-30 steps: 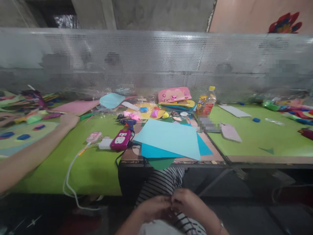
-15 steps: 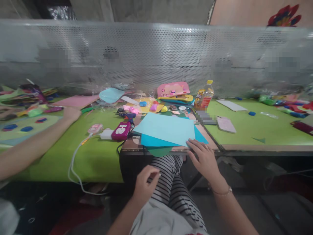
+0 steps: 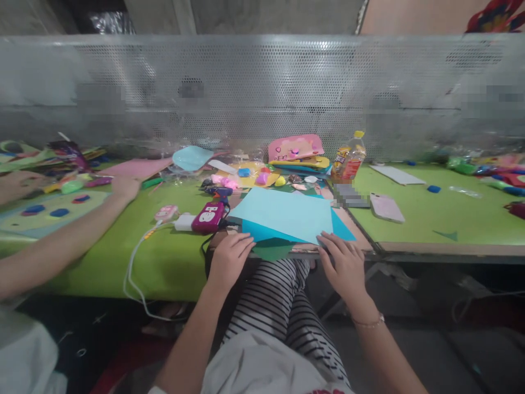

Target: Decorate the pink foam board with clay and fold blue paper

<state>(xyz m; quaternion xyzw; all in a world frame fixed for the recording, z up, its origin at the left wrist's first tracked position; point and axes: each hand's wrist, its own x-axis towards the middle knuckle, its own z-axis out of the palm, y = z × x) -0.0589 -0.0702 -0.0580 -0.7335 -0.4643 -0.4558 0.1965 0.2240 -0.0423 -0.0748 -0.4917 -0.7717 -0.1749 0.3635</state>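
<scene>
A light blue sheet of paper [image 3: 285, 210] lies askew on top of a darker blue sheet [image 3: 343, 229] at the table's near edge. At the left corner, my left hand [image 3: 229, 260] pinches the darker sheet, whose near edge bows up slightly; its thumb is mostly hidden. My right hand [image 3: 342, 265] rests its outstretched fingers on the near right corner of the light sheet, the thumb apart below. Under both sheets, a green piece of paper [image 3: 273, 249] pokes out over the table edge.
Left of the sheets are a purple device [image 3: 208, 217], a white cable [image 3: 130, 273] and a glue gun [image 3: 219, 191]. A bottle [image 3: 356, 153], a phone [image 3: 386, 208] and colourful clay lumps [image 3: 262, 178] lie beyond. Another person's arm [image 3: 69, 241] reaches in at left.
My left hand has moved up from above my lap to the left corner of the sheets and taken hold there. My right hand stays at the right corner. The view has shifted slightly.
</scene>
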